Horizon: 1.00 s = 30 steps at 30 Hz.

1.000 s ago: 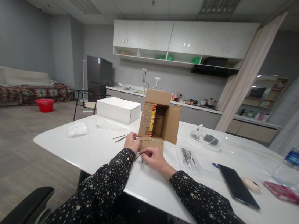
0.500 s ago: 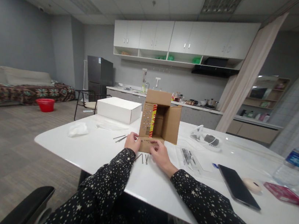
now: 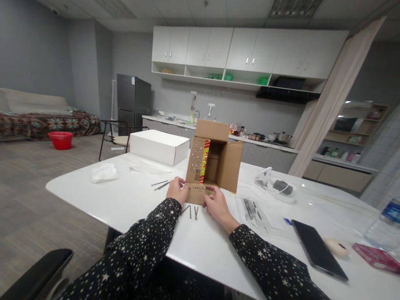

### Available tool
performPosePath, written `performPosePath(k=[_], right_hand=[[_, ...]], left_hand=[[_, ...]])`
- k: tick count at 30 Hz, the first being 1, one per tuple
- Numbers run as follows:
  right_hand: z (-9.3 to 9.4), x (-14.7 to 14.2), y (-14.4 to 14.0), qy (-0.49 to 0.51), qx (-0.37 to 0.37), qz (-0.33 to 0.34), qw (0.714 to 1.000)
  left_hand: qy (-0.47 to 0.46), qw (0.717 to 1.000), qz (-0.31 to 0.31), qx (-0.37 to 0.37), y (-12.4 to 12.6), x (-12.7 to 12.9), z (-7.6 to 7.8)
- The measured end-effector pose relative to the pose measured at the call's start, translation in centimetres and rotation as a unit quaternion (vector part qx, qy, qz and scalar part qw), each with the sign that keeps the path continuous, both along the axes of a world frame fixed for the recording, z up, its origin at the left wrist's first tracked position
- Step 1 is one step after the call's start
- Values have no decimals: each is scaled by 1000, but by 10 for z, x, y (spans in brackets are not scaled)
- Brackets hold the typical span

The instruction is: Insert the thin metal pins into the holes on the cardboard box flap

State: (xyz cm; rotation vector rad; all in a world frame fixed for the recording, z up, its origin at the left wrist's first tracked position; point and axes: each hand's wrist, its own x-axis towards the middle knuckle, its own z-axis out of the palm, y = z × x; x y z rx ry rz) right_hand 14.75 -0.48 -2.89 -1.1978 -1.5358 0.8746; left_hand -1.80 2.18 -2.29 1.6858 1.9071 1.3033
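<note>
My left grip (image 3: 177,193) is at the left edge of the cardboard box's (image 3: 231,168) lowered, hole-dotted flap (image 3: 195,198); my right grip (image 3: 217,207) touches its right side. I cannot tell whether either is pinching it. The box stands upright before me, its opening facing me. One white box (image 3: 156,146) blocks the way behind and to my left; one case of metal tools (image 3: 253,213) lies just right of my right grip, with one phone (image 3: 318,251) and one bottle (image 3: 391,221) farther right. Bare white surface (image 3: 197,244) runs from below my grips to the near edge. I count at least three metal rods (image 3: 190,212) just below the flap and at least two thin rods (image 3: 162,185) left of my left grip.
</note>
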Motion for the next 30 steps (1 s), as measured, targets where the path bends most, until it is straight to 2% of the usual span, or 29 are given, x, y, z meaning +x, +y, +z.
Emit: performPosePath(k=[16,22,30], right_hand=[[3,-2,1,56,-46,14,997],[6,-3,2,97,-78,16,992],[10,-6,1,110,-80,10,991]], left_hand=[[-38,998,-8,-38,-6,2,2],[-28,999,-3,-36,-6,4,0],[-11,999,-5,-38,-6,3,-1]])
